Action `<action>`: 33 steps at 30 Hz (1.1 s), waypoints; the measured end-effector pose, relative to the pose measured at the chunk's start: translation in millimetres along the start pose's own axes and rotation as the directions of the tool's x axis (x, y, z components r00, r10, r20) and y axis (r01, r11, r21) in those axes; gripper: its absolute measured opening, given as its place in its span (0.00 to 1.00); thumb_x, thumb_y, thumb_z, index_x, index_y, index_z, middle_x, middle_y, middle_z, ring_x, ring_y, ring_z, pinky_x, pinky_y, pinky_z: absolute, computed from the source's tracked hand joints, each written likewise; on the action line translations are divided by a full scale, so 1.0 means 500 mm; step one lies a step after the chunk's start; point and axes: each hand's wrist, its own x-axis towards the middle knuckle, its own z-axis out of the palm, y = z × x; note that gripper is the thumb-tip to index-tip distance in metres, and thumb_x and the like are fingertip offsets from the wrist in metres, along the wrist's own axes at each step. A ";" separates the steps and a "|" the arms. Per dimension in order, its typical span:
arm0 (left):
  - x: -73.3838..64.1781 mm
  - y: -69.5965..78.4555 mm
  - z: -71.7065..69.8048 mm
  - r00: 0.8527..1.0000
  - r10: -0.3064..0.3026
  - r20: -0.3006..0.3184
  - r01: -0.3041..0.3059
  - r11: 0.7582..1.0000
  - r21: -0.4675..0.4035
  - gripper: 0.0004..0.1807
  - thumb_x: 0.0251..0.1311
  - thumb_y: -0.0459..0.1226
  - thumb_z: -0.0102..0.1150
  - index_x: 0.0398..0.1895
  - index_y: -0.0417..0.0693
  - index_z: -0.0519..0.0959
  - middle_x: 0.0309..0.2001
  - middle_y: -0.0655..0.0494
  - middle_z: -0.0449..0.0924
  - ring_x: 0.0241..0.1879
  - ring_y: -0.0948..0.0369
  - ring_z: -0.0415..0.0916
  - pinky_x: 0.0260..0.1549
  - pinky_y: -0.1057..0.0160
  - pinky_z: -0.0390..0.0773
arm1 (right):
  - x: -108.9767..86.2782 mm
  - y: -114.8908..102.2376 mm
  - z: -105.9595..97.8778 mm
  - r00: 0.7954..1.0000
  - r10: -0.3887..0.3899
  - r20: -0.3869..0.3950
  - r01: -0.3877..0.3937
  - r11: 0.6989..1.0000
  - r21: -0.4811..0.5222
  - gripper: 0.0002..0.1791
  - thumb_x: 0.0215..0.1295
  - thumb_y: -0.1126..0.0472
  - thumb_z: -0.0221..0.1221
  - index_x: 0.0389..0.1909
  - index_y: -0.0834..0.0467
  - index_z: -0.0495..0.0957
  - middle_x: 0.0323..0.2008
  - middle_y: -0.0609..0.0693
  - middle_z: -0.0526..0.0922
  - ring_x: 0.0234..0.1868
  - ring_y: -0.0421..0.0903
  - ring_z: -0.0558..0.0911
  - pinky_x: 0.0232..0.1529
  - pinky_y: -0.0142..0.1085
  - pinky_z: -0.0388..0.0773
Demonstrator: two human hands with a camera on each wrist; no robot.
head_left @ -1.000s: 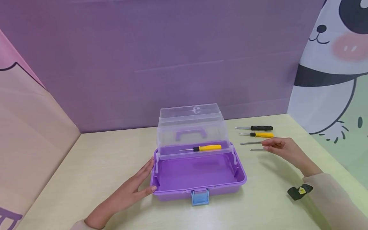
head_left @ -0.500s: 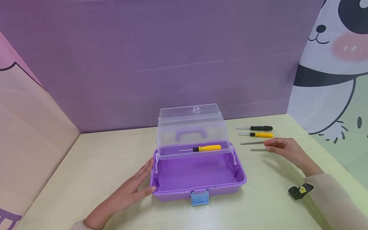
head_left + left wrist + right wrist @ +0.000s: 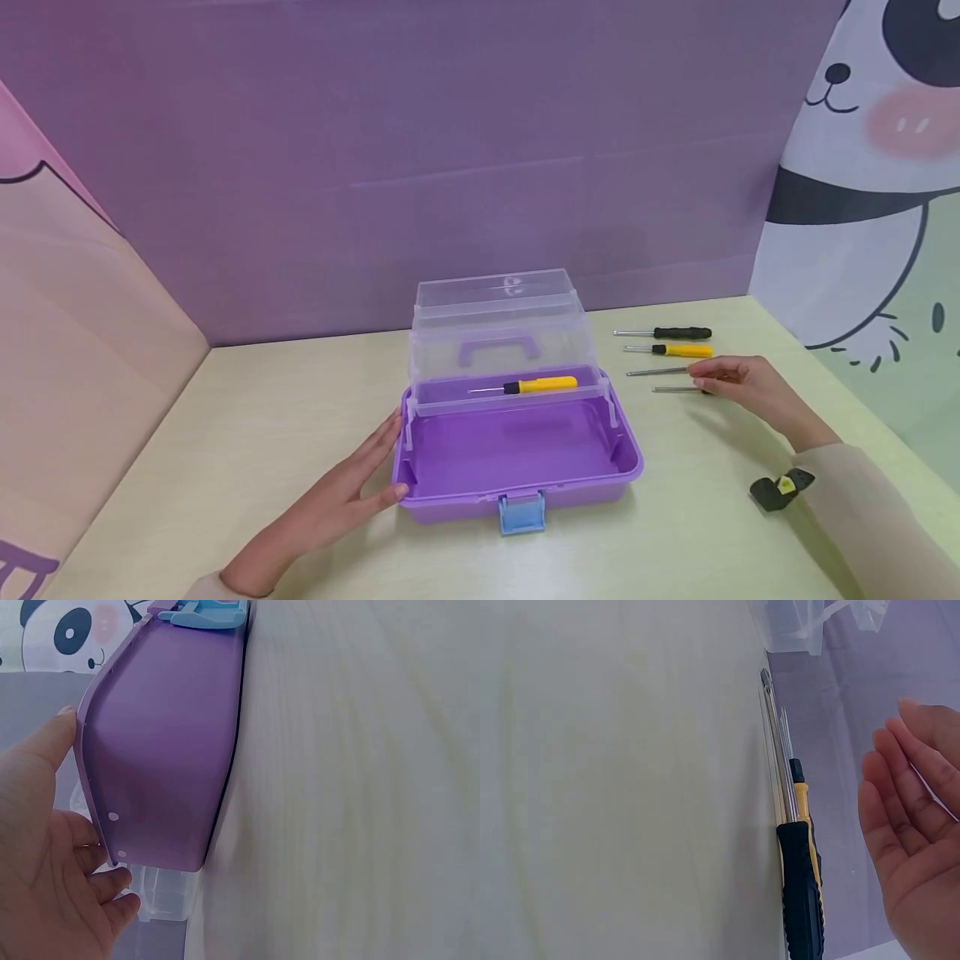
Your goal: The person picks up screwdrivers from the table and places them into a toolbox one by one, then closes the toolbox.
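A purple toolbox stands with its translucent lid raised. My left hand rests at its left side, thumb and fingers touching the rim, as the left wrist view also shows. A yellow-handled screwdriver lies in the clear tray at the back of the box. Above the tools on the right is my right hand, holding nothing. In the right wrist view its loosely bent fingers are apart from a black-handled screwdriver. From above, the hand hides the handles of the two nearest screwdrivers.
A black-handled screwdriver and a yellow-handled screwdriver lie behind the right hand on the pale table. The toolbox's blue latch hangs at the front. A purple backdrop rises behind the table.
My right hand has drawn back slightly to the right, showing a little more of the nearest screwdriver. The left hand and toolbox have stayed put.
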 end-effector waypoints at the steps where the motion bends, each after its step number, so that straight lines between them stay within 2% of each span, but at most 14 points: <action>1: 0.000 -0.001 0.000 1.000 0.002 -0.001 -0.002 1.000 -0.001 0.42 0.66 0.46 0.53 0.75 0.53 0.41 0.75 0.57 0.36 0.71 0.45 0.44 0.61 0.38 0.57 | 0.001 0.001 -0.001 1.000 -0.003 0.003 0.003 1.000 0.002 0.20 0.65 0.59 0.59 0.51 0.70 0.76 0.47 0.57 0.82 0.38 0.27 0.79 0.40 0.23 0.78; 8: 0.000 -0.002 0.001 1.000 0.005 -0.002 -0.005 1.000 0.011 0.42 0.66 0.47 0.53 0.75 0.53 0.42 0.76 0.56 0.36 0.71 0.45 0.44 0.61 0.39 0.58 | 0.003 0.006 -0.007 1.000 0.008 0.016 -0.008 1.000 -0.017 0.20 0.65 0.60 0.59 0.52 0.71 0.75 0.48 0.62 0.81 0.38 0.26 0.78 0.39 0.24 0.78; 18: 0.001 -0.007 0.001 1.000 0.017 -0.003 -0.017 1.000 0.008 0.42 0.66 0.47 0.53 0.75 0.53 0.42 0.76 0.57 0.36 0.71 0.43 0.44 0.61 0.39 0.58 | 0.004 0.017 -0.018 1.000 0.024 0.019 -0.023 0.999 -0.033 0.21 0.65 0.59 0.59 0.52 0.71 0.75 0.48 0.60 0.81 0.39 0.24 0.77 0.39 0.24 0.78; 27: 0.000 -0.003 0.002 1.000 0.003 -0.003 -0.003 1.000 0.005 0.42 0.66 0.47 0.53 0.75 0.52 0.42 0.76 0.54 0.37 0.71 0.45 0.44 0.61 0.38 0.58 | 0.003 0.029 -0.035 0.999 0.049 0.020 -0.048 0.998 -0.049 0.22 0.64 0.57 0.59 0.52 0.69 0.76 0.47 0.50 0.83 0.40 0.22 0.76 0.40 0.28 0.79; 33: 0.003 -0.004 0.001 1.000 0.015 -0.005 -0.015 1.000 0.006 0.42 0.66 0.47 0.53 0.75 0.52 0.41 0.75 0.51 0.38 0.71 0.44 0.44 0.61 0.38 0.57 | 0.004 0.035 -0.048 0.997 0.072 0.025 -0.070 0.996 -0.064 0.22 0.64 0.56 0.59 0.52 0.70 0.76 0.49 0.56 0.82 0.40 0.21 0.75 0.41 0.28 0.79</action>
